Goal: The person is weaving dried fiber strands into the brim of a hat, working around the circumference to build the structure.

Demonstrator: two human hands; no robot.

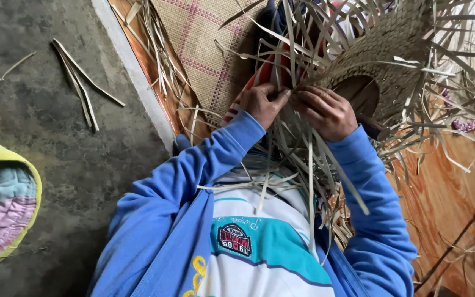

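Both hands meet at the edge of a half-woven straw hat (391, 49), held above the person's lap. The left hand (262, 103) is closed, thumb and fingers pinching a few strips (292, 137) at the weave's edge. The right hand (325, 110) lies just beside it, fingers curled down and pressed together on the same bunch of strips; the two hands nearly touch.

The hat is pale tan, tightly plaited in a fine check over its domed part, with a dark hollow showing under the dome. Its edge is unfinished: long loose strips fan out all round, some falling across the blue sleeves (215, 154) and the white and teal shirt (259, 231), others sticking up and to the right.

Behind the hands a woven mat (204, 44) with pink lines lies on an orange-brown wooden floor (446, 192). A grey concrete floor (56, 154) runs along the left, with a few cut strips on it near the top and a quilted cushion (1, 203) with a yellow rim at its left edge.
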